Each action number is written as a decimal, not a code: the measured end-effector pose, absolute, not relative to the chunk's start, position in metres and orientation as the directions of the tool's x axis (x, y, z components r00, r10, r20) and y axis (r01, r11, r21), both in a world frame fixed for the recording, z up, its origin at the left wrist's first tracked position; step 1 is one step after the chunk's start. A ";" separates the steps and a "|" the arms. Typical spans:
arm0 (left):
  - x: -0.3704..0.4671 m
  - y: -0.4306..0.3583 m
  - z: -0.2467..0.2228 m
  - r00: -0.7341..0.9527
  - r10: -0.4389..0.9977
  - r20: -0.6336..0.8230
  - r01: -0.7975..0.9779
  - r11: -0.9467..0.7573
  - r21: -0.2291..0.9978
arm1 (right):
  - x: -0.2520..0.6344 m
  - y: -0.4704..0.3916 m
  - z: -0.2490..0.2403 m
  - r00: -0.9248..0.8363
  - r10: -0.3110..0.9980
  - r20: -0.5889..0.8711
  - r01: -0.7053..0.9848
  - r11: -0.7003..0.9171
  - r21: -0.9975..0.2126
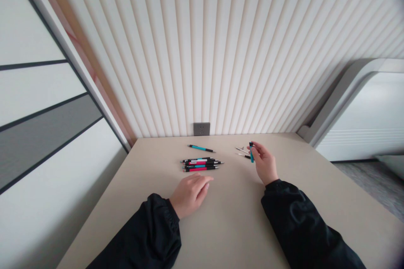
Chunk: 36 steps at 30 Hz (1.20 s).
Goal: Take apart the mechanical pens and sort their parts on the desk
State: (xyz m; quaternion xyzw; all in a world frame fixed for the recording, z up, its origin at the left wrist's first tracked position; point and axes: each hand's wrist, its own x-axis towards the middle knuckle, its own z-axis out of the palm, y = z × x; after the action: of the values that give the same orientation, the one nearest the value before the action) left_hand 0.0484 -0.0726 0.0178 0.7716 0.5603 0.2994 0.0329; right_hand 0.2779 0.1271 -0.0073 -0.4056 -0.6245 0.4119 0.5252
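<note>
Left hand idle by pen pile; right hand pinching blue pen piece.
Left: fingers loosely bent, empty, just near of pile; lone blue pen beyond. Slim loose parts further right, beside upright blue piece. Keep pinch light, don't nudge loose parts. Pale label in pile: unreadable, no brand legible.
</note>
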 end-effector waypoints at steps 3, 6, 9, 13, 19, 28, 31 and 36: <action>0.049 -0.072 0.019 0.196 0.881 0.430 0.846 -0.374 0.380 | 0.278 0.127 -0.008 -0.125 0.934 0.334 0.117 0.348 -0.930; 0.049 -0.072 0.019 0.201 0.877 0.436 0.845 -0.380 0.376 | 0.279 0.126 -0.005 -0.119 0.929 0.350 0.052 0.358 -0.932; 0.049 -0.072 0.019 0.204 0.875 0.439 0.843 -0.385 0.375 | 0.280 0.126 -0.002 -0.097 0.938 0.332 0.001 0.334 -0.943; 0.048 -0.072 0.019 0.201 0.867 0.455 0.837 -0.394 0.380 | 0.281 0.127 -0.001 -0.076 0.944 0.321 -0.009 0.322 -0.947; 0.048 -0.072 0.020 0.199 0.869 0.453 0.842 -0.388 0.374 | 0.282 0.127 0.000 -0.049 0.939 0.341 0.033 0.343 -0.939; 0.047 -0.072 0.018 0.212 0.866 0.452 0.840 -0.398 0.370 | 0.310 0.156 -0.012 0.000 0.926 0.377 0.374 0.349 -0.859; 0.047 -0.072 0.017 0.214 0.867 0.451 0.838 -0.400 0.371 | 0.326 0.166 -0.019 -0.075 0.926 0.371 0.614 0.336 -0.714; 0.048 -0.072 0.017 0.206 0.857 0.472 0.834 -0.406 0.373 | 0.334 0.172 -0.027 -0.133 0.932 0.337 0.707 0.327 -0.626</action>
State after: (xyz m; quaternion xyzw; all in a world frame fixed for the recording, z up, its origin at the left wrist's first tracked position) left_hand 0.0476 -0.0718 0.0170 0.7763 0.5446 0.3168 0.0179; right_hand 0.3338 0.1717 -0.0275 -0.5575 -0.7353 0.1602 0.3507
